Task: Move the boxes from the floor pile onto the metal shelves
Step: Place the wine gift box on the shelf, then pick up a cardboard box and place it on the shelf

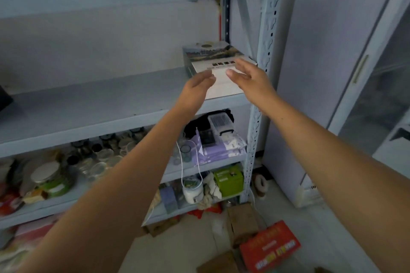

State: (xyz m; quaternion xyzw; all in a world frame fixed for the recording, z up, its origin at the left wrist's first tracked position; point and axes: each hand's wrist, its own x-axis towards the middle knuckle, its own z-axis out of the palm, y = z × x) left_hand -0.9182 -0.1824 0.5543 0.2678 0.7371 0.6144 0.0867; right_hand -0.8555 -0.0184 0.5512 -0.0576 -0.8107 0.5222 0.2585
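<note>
Both forearms filled the lower frame, reaching up toward the printed box [218, 66] on the metal shelf [93, 104]. That box sat at the shelf's right end, close against the upright post [265, 55], its near edge about level with the shelf lip. The left hand [196, 90] was loosely open, fingers curled at the box's near left corner; contact could not be confirmed. The right hand [248, 76] was spread flat, palm down, fingers over the box's top at its near right. Neither hand gripped anything. Judged as placement: the box should be pushed squarely back from the lip before release. Below the shelf, on the floor, a red box [269, 248] and brown cartons [243, 221] remained to be moved.
</note>
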